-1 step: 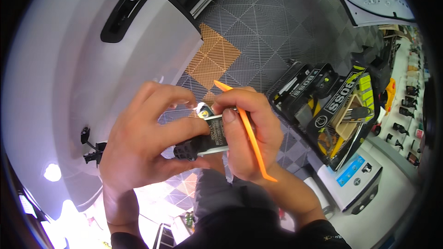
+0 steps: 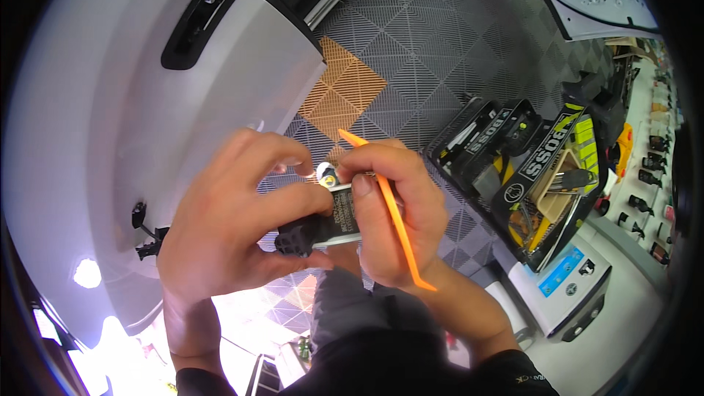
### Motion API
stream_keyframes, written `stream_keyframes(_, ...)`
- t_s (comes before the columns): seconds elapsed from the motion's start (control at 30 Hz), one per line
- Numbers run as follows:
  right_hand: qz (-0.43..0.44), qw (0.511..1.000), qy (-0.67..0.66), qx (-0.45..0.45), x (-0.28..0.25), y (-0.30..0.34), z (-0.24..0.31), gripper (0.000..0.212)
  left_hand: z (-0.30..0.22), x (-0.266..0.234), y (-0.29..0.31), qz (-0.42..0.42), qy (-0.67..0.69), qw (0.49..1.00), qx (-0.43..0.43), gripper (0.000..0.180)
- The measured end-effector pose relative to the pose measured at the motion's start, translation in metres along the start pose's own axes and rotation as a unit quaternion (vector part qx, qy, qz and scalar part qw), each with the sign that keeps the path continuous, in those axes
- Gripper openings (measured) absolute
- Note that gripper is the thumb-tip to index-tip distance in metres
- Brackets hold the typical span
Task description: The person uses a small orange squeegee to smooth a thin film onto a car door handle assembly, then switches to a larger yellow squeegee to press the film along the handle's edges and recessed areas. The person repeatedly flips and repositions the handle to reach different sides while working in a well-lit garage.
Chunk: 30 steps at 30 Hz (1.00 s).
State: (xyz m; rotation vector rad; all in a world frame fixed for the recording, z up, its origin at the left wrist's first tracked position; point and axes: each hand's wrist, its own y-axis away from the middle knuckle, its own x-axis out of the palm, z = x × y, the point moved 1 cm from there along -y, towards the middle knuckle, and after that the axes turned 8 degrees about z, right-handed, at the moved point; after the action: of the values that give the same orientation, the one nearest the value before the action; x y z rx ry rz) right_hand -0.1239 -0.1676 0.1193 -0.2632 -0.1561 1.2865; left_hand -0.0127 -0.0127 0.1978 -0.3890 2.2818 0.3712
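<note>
A small dark electronic module [image 2: 343, 209] with printed lettering, silvery edges and a black plug-like end sits between my two hands. My left hand [image 2: 235, 213] is closed around its left side, the thumb near the black end and the index finger on the upper face. My right hand [image 2: 400, 209] grips the module's right side and also holds an orange plastic pry tool [image 2: 397, 214] slanting across the thumb. A small round part [image 2: 327, 174], white and brassy, shows at the module's upper edge between the fingertips. The module's underside is hidden.
At left is a silver car door [image 2: 242, 95] with a black handle recess [image 2: 202, 18]. To the right stands a black tool bag [image 2: 506, 209] with several tools, beside a white and blue box [image 2: 565, 279]. Grey and orange tiles [image 2: 418, 37] cover the floor.
</note>
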Motion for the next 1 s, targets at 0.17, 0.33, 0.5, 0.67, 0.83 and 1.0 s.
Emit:
stream_keyframes(0.17,-0.015,0.998,0.026,-0.047,0.004,-0.004,-0.002,0.021,-0.005,-0.006,-0.011,0.104,0.02,0.993,-0.048,0.047)
stream_keyframes(0.33,-0.016,0.998,0.05,-0.034,0.002,-0.001,0.0,0.023,-0.017,-0.017,-0.014,0.167,-0.004,0.98,-0.111,0.047)
stream_keyframes(0.5,-0.034,0.997,0.059,-0.031,0.003,0.003,-0.008,0.034,-0.011,-0.031,-0.01,0.183,0.109,0.971,-0.108,0.031)
stream_keyframes(0.67,-0.036,0.996,0.062,-0.044,0.004,0.006,-0.01,0.034,0.0,-0.03,-0.007,0.192,0.126,0.97,-0.078,0.024)
stream_keyframes(0.83,-0.004,0.998,0.06,-0.031,0.005,0.009,-0.01,0.04,-0.004,-0.028,-0.011,0.179,0.123,0.974,-0.059,0.02)
stream_keyframes(1.0,-0.008,0.996,0.072,-0.045,0.007,0.009,-0.016,0.044,-0.013,-0.032,-0.001,0.182,0.113,0.965,-0.154,0.022)
